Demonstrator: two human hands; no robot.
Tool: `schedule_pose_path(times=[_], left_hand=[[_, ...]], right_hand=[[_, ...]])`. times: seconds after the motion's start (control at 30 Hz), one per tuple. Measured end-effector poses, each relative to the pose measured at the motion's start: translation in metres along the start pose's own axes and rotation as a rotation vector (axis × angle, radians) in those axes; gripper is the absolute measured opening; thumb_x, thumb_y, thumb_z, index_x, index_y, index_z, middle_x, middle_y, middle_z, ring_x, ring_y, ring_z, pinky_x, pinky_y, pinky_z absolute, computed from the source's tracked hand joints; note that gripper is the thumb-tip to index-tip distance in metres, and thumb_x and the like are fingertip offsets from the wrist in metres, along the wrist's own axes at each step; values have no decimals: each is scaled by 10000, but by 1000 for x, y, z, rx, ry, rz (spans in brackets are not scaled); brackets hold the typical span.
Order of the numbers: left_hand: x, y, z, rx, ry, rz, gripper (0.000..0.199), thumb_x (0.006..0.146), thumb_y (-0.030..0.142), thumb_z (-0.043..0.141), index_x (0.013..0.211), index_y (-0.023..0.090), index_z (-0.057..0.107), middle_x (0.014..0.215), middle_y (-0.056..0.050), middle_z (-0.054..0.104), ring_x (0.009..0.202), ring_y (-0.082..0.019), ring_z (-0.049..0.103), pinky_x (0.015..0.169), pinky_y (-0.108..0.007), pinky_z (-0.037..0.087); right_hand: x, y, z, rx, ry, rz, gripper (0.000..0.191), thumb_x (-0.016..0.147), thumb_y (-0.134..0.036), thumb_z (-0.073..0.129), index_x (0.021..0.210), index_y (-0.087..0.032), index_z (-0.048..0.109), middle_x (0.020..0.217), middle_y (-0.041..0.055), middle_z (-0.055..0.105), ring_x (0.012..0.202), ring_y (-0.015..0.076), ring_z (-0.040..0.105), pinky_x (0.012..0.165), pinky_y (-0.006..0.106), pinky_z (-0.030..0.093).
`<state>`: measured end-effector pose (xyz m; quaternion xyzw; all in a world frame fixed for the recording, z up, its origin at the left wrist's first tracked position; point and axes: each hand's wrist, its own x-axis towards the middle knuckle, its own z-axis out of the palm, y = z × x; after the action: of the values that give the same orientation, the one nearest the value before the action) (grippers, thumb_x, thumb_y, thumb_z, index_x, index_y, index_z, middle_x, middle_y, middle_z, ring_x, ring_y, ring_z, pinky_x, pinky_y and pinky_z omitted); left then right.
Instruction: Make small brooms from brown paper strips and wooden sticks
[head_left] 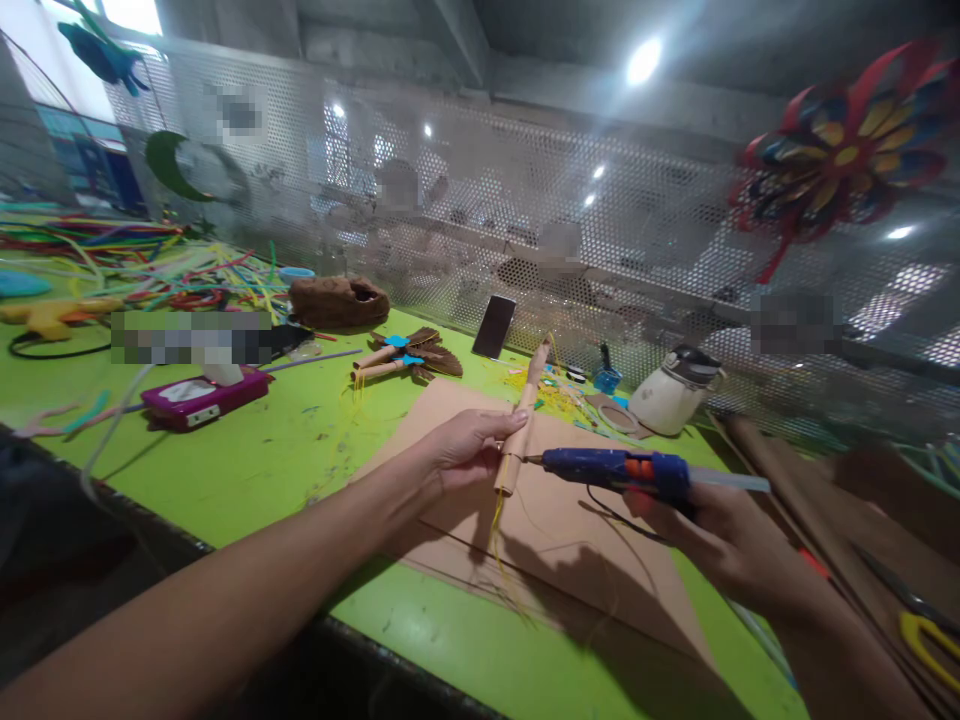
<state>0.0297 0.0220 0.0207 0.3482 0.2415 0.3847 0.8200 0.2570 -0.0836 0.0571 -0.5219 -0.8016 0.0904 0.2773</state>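
Note:
My left hand (pixel 474 446) is closed round a rolled brown paper tube (pixel 517 440), which tilts upward away from me. Yellow strings (pixel 498 520) hang out of the tube's near end. In my right hand (pixel 701 530) is a blue hot glue gun (pixel 607 466), with a clear glue stick (pixel 731 481) sticking out of its back. The gun's nozzle points left and meets or nearly meets the tube's side; I cannot tell if it touches. Beneath both hands lies a sheet of brown cardboard (pixel 637 570) on the green table (pixel 405 620).
Two finished-looking paper tubes with brown fan shapes (pixel 420 352) lie beyond my left hand. A phone (pixel 495 327) leans against the perforated metal screen (pixel 465 190). A white jug (pixel 671 392) stands back right, scissors (pixel 930 640) at right. A purple box (pixel 206 398) sits left.

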Motion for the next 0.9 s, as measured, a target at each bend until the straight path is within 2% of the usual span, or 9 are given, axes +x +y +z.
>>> schedule_pose_path(times=[0.17,0.37,0.53,0.67,0.77,0.9], left_hand=[[1,-1,-3,22,2,11,92,711,132,700,746,79,633,580,17,525,523,-67,455,517,-179,402],[2,-2,-8,97,-35,42,185,674,204,749,728,105,602,622,14,542,555,-69,468,541,-185,378],[0,0,-3,99,-22,45,233,652,214,770,647,115,559,553,42,500,492,-45,391,509,-175,317],[0,0,-2,87,-8,49,190,644,183,772,708,102,612,579,29,529,504,-46,409,520,-177,325],[0,-1,-4,93,-5,24,237,648,210,773,814,93,650,625,3,565,546,-70,456,534,-196,342],[0,-1,-4,117,-21,19,296,641,246,781,864,88,666,613,9,557,536,-68,441,522,-197,336]], right_hand=[[-3,10,2,13,5,19,297,863,-417,486,702,-196,603,567,4,547,509,149,493,431,237,374],[1,8,-1,42,56,11,296,863,-415,490,714,-183,596,597,11,548,541,147,492,473,243,384],[3,9,-5,83,72,45,340,868,-433,476,681,-174,593,554,2,498,491,125,431,439,247,335],[5,18,-6,111,123,93,372,871,-451,462,679,-167,608,668,50,589,595,162,506,496,269,381],[10,28,-6,122,139,110,399,877,-464,447,674,-163,613,727,66,628,636,170,541,536,273,410],[17,40,-1,57,192,159,461,873,-501,425,616,-162,602,645,52,626,593,163,556,554,271,432]])
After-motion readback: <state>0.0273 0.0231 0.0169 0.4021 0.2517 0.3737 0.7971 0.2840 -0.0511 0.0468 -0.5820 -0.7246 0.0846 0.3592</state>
